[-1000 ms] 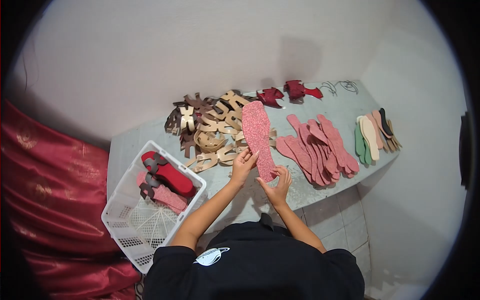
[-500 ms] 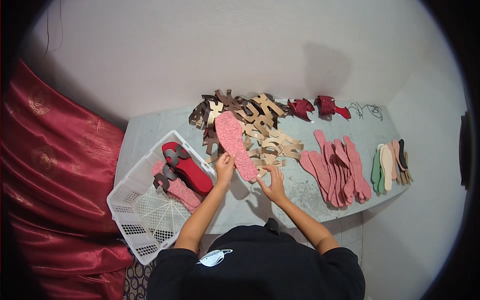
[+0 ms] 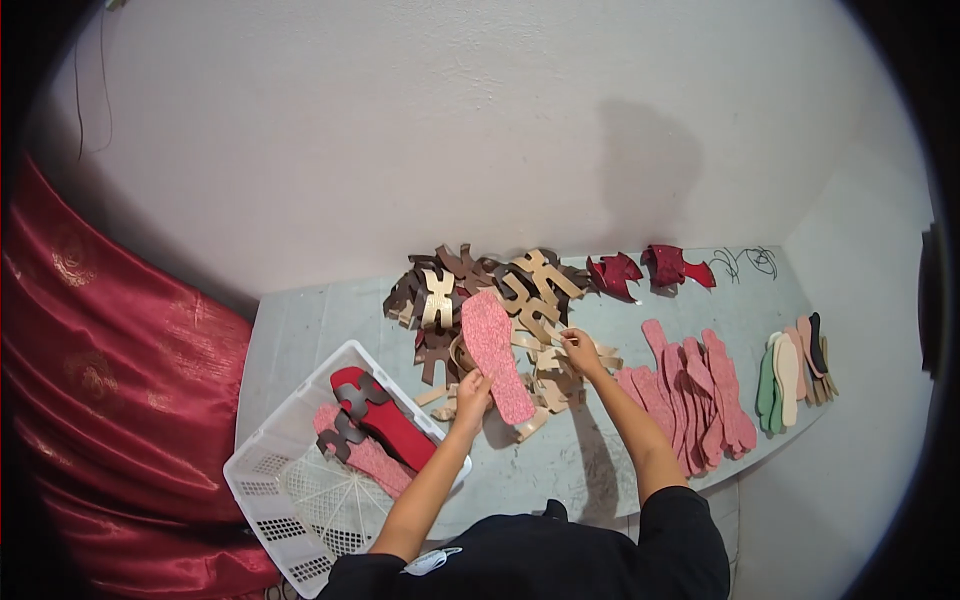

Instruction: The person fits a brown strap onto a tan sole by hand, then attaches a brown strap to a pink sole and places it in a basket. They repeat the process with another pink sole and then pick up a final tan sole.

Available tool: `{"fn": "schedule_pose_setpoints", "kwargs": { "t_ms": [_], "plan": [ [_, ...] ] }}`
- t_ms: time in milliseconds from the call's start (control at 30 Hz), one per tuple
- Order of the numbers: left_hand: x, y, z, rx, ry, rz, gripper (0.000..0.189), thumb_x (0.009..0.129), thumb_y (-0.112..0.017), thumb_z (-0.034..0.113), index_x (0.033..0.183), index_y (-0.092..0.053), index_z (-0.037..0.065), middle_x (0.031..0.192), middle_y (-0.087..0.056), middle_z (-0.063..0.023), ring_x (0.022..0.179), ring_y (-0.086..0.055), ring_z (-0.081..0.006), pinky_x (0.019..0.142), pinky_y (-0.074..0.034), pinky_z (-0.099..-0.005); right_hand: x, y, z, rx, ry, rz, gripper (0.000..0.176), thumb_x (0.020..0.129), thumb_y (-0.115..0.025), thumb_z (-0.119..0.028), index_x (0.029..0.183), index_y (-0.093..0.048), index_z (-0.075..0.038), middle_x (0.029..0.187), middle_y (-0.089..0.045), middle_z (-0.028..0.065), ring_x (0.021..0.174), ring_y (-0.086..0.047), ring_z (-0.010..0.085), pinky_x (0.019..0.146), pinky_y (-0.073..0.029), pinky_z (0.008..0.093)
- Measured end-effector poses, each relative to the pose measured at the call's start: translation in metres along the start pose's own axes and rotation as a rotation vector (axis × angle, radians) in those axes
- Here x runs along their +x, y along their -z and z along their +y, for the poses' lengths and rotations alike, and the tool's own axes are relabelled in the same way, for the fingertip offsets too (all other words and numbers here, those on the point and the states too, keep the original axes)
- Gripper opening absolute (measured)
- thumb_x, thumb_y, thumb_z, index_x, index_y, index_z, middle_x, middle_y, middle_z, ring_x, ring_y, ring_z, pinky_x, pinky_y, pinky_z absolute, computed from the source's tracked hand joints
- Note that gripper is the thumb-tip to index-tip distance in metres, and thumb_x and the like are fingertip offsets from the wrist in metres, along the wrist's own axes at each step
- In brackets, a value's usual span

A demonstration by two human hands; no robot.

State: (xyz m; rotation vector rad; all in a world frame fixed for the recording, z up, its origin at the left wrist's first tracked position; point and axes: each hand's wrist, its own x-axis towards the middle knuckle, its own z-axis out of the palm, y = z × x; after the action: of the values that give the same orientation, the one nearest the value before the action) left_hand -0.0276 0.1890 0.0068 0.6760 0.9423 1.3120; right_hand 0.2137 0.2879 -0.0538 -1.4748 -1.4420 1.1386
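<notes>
A speckled pink insole [image 3: 492, 345] is held up over the table, its lower left edge gripped by my left hand [image 3: 473, 398]. Behind it spreads a pile of cut shoe straps [image 3: 445, 268] in brown, beige and gold. My right hand [image 3: 582, 350] is at the right side of this pile, its fingers pinched on the end of a beige strap [image 3: 548, 328]. Part of the pile is hidden behind the insole.
At the left, a white plastic basket [image 3: 250, 468] holds a red sole [image 3: 400, 437] with dark straps and pink insoles. More pink insoles [image 3: 700, 400] lie at right, near green, cream and black insoles [image 3: 787, 370]. Dark red pieces [image 3: 665, 265] and thin cord [image 3: 750, 263] lie at the back.
My right hand has left the insole's lower end and reached forward and right to the straps. My left hand still holds the insole. The camera view has tilted up.
</notes>
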Motion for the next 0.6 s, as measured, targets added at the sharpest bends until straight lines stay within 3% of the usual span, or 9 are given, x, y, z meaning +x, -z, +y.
{"fn": "schedule_pose_setpoints", "kwargs": {
  "t_ms": [100,133,167,233,267,367,467,500,600],
  "plan": [
    [-0.004,-0.001,0.006,-0.041,0.036,0.038,0.017,0.087,-0.051,0.014,0.100,-0.051,0.004,0.079,-0.059,0.0010,0.043,-0.035,0.0015,0.038,-0.022,-0.0153,0.031,0.000,0.012,-0.228,0.156,0.255,0.033,0.076,-0.052,-0.010,0.108,-0.055,-0.001,0.099,-0.055,0.0169,0.095,-0.053,0.0253,0.084,-0.042,0.0330],
    [-0.004,-0.001,0.007,-0.057,0.051,0.053,0.017,0.087,-0.051,0.014,0.101,-0.051,0.003,0.080,-0.060,0.0004,0.045,-0.037,0.0014,0.039,-0.022,-0.0152,0.042,0.000,0.013,-0.228,0.157,0.255,0.033,0.076,-0.052,-0.010,0.108,-0.055,-0.001,0.099,-0.055,0.0169,0.095,-0.053,0.0253,0.084,-0.042,0.0330],
    [-0.005,-0.002,0.010,-0.061,0.080,0.042,0.020,0.087,-0.051,0.013,0.104,-0.050,0.002,0.089,-0.060,-0.0024,0.057,-0.050,-0.0019,0.045,-0.034,-0.0150,0.055,-0.001,0.021,-0.247,0.151,0.268,0.034,0.075,-0.051,-0.009,0.109,-0.055,-0.001,0.102,-0.055,0.0172,0.096,-0.053,0.0251,0.085,-0.041,0.0316],
    [-0.007,-0.006,0.013,-0.054,0.097,0.034,0.022,0.087,-0.051,0.013,0.106,-0.049,0.002,0.093,-0.060,-0.0038,0.067,-0.054,-0.0048,0.052,-0.039,-0.0165,0.081,-0.005,0.049,-0.194,0.082,0.205,0.039,0.073,-0.048,-0.006,0.112,-0.054,-0.001,0.107,-0.055,0.0167,0.093,-0.054,0.0233,0.083,-0.041,0.0286],
    [-0.008,-0.006,0.013,-0.048,0.112,0.025,0.023,0.087,-0.051,0.012,0.107,-0.049,0.001,0.097,-0.059,-0.0051,0.076,-0.058,-0.0078,0.058,-0.044,-0.0180,0.080,-0.005,0.042,-0.194,0.075,0.203,0.039,0.073,-0.048,-0.006,0.112,-0.054,-0.001,0.107,-0.055,0.0167,0.093,-0.054,0.0233,0.083,-0.041,0.0286],
    [-0.007,-0.001,0.009,-0.063,0.112,-0.022,0.024,0.087,-0.051,0.012,0.108,-0.048,0.001,0.099,-0.058,-0.0059,0.086,-0.058,-0.0110,0.068,-0.047,-0.0212,0.076,-0.006,0.023,-0.078,-0.107,0.138,0.039,0.074,-0.047,-0.006,0.111,-0.055,-0.001,0.102,-0.059,0.0123,0.082,-0.057,0.0200,0.075,-0.043,0.0279],
    [-0.005,0.002,0.007,-0.047,0.099,0.008,0.022,0.087,-0.050,0.013,0.106,-0.049,0.002,0.098,-0.059,-0.0070,0.083,-0.060,-0.0139,0.070,-0.050,-0.0250,0.080,-0.001,0.028,0.025,-0.044,0.183,0.038,0.075,-0.046,-0.005,0.111,-0.056,-0.002,0.103,-0.058,0.0120,0.080,-0.057,0.0176,0.072,-0.044,0.0269],
    [-0.005,0.001,0.008,-0.067,0.081,0.006,0.022,0.087,-0.050,0.013,0.105,-0.049,0.002,0.097,-0.060,-0.0067,0.081,-0.060,-0.0131,0.068,-0.049,-0.0238,0.063,0.008,-0.008,0.093,-0.096,0.161,0.037,0.076,-0.045,-0.003,0.111,-0.056,-0.003,0.102,-0.059,0.0095,0.079,-0.056,0.0139,0.070,-0.044,0.0259],
    [-0.007,0.000,0.012,-0.030,0.069,-0.010,0.021,0.087,-0.051,0.013,0.104,-0.049,0.001,0.095,-0.060,-0.0061,0.078,-0.060,-0.0118,0.066,-0.049,-0.0218,0.057,0.032,-0.037,0.161,-0.152,0.088,0.037,0.076,-0.044,0.000,0.111,-0.055,-0.002,0.102,-0.059,0.0066,0.082,-0.055,0.0114,0.071,-0.044,0.0243]
  ]
}}
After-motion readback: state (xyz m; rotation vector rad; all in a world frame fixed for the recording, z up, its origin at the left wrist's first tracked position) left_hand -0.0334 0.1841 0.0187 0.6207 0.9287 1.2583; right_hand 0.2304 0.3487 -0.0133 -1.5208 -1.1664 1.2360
